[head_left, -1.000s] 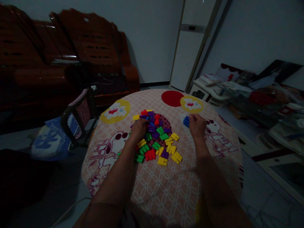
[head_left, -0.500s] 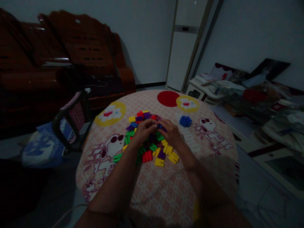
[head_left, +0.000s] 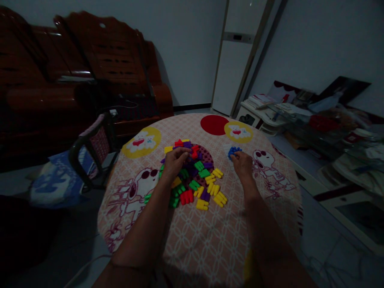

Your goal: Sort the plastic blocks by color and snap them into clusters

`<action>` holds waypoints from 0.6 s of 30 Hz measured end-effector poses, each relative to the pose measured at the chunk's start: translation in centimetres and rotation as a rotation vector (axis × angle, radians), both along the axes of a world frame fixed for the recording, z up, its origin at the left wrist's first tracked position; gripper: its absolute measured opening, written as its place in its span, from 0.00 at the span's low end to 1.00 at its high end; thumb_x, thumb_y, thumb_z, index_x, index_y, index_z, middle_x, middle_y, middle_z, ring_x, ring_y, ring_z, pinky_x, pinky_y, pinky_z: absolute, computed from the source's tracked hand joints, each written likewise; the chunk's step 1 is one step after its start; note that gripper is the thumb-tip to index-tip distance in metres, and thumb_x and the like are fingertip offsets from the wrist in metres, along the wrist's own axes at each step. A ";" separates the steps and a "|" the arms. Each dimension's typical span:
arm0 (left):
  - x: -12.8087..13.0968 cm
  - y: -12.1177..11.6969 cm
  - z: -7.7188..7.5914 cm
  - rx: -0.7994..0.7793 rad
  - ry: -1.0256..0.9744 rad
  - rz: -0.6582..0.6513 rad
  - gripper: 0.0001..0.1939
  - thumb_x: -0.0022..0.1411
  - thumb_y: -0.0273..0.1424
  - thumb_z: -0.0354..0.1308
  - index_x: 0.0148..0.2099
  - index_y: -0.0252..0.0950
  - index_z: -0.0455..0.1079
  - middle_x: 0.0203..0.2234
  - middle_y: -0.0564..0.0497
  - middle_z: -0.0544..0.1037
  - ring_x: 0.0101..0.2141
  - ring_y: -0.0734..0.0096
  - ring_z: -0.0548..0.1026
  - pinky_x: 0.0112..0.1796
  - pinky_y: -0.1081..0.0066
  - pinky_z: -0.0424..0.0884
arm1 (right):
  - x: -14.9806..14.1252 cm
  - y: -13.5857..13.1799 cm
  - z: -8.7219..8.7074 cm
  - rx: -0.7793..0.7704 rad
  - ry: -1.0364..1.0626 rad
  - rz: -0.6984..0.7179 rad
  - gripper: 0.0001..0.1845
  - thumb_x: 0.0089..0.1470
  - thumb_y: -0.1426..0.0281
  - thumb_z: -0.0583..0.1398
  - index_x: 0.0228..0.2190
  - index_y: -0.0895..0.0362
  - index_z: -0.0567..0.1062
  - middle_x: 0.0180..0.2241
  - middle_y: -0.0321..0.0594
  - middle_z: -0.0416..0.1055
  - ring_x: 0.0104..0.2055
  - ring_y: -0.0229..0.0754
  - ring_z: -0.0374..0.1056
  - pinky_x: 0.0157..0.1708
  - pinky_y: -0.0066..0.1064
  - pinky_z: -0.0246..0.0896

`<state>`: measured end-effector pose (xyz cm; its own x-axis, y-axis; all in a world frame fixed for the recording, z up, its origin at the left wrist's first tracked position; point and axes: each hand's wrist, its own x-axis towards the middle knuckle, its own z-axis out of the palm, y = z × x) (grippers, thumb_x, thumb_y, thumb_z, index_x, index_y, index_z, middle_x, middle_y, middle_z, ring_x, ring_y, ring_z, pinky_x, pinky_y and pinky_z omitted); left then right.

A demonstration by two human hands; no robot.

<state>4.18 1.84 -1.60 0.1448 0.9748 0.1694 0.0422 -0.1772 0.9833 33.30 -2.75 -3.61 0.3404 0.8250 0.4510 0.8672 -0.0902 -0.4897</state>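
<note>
A loose pile of plastic building blocks in red, yellow, green and purple lies mid-table. My left hand (head_left: 177, 160) is over its left part, thumb and fingers drawn together; what they hold, if anything, is hidden. At the right, my right hand (head_left: 243, 164) pinches a blue block at the near edge of a small cluster of blue blocks (head_left: 233, 151). Between the hands are green blocks (head_left: 204, 173) and a purple block (head_left: 205, 195). Several yellow blocks (head_left: 220, 199) spread toward the near right, beside a red block (head_left: 186, 197).
A patterned cloth (head_left: 207, 240) covers the round table. Left of it stand a dark-framed chair (head_left: 90, 148) and a wooden sofa (head_left: 108, 60). A cluttered glass-topped cabinet (head_left: 318, 132) runs along the right wall. A tall white unit (head_left: 232, 72) stands in the far corner.
My hands were together over the pile with blue between the fingers. The right hand has moved right to the blue cluster; the left has shifted slightly left.
</note>
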 end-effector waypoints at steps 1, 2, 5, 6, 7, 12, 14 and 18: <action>-0.3 0.2 -0.1 0.004 0.003 0.048 0.15 0.54 0.38 0.60 0.41 0.34 0.77 0.31 0.47 0.83 0.28 0.67 0.79 0.30 0.70 0.73 | 0.0 0.0 -0.3 -0.003 -0.021 -0.009 0.11 0.55 0.66 0.61 0.34 0.57 0.82 0.33 0.48 0.81 0.35 0.49 0.74 0.39 0.37 0.65; -0.6 0.4 -0.2 0.012 0.003 0.105 0.14 0.54 0.37 0.59 0.40 0.34 0.76 0.31 0.47 0.82 0.28 0.67 0.79 0.30 0.70 0.74 | 0.0 0.0 -0.5 -0.005 -0.043 -0.020 0.11 0.55 0.66 0.61 0.34 0.57 0.82 0.33 0.48 0.81 0.35 0.48 0.74 0.39 0.36 0.65; -1.9 1.1 -0.4 0.052 -0.012 0.291 0.13 0.54 0.34 0.57 0.40 0.33 0.76 0.31 0.48 0.82 0.29 0.68 0.79 0.32 0.70 0.75 | -0.3 -0.2 -0.9 -0.025 -0.107 -0.050 0.11 0.57 0.66 0.60 0.36 0.56 0.81 0.33 0.48 0.80 0.35 0.48 0.73 0.38 0.35 0.63; -2.4 1.3 -0.4 0.064 -0.019 0.349 0.14 0.53 0.34 0.57 0.40 0.33 0.76 0.31 0.48 0.82 0.28 0.69 0.79 0.33 0.70 0.75 | -0.4 -0.3 -0.9 -0.032 -0.123 -0.059 0.11 0.58 0.66 0.59 0.38 0.56 0.81 0.33 0.48 0.80 0.34 0.48 0.73 0.37 0.35 0.63; -2.9 1.5 -0.4 0.074 -0.025 0.398 0.14 0.53 0.33 0.57 0.40 0.33 0.76 0.31 0.48 0.82 0.28 0.70 0.78 0.33 0.71 0.75 | -0.5 -0.3 -0.9 -0.036 -0.133 -0.066 0.12 0.58 0.66 0.59 0.39 0.57 0.80 0.33 0.48 0.80 0.34 0.47 0.73 0.37 0.35 0.62; -4.8 2.0 -0.4 0.104 0.040 0.541 0.17 0.53 0.33 0.55 0.43 0.32 0.76 0.33 0.47 0.82 0.29 0.70 0.78 0.33 0.71 0.75 | -0.9 -0.6 -0.7 -0.017 -0.109 -0.085 0.13 0.60 0.66 0.57 0.44 0.56 0.78 0.33 0.46 0.79 0.33 0.46 0.72 0.34 0.33 0.58; -4.9 2.0 -0.5 0.130 0.173 0.509 0.16 0.56 0.33 0.55 0.44 0.33 0.76 0.34 0.47 0.82 0.31 0.67 0.79 0.35 0.69 0.76 | -1.2 -0.6 -0.6 0.000 -0.096 -0.073 0.14 0.60 0.66 0.57 0.44 0.56 0.77 0.32 0.45 0.78 0.33 0.46 0.71 0.34 0.33 0.58; -3.9 1.7 -1.0 0.206 0.674 0.355 0.13 0.59 0.31 0.56 0.44 0.36 0.78 0.41 0.43 0.82 0.43 0.56 0.79 0.48 0.59 0.73 | -1.7 -0.6 -0.4 0.042 -0.083 -0.019 0.13 0.60 0.65 0.56 0.41 0.57 0.78 0.31 0.45 0.78 0.32 0.46 0.70 0.35 0.34 0.58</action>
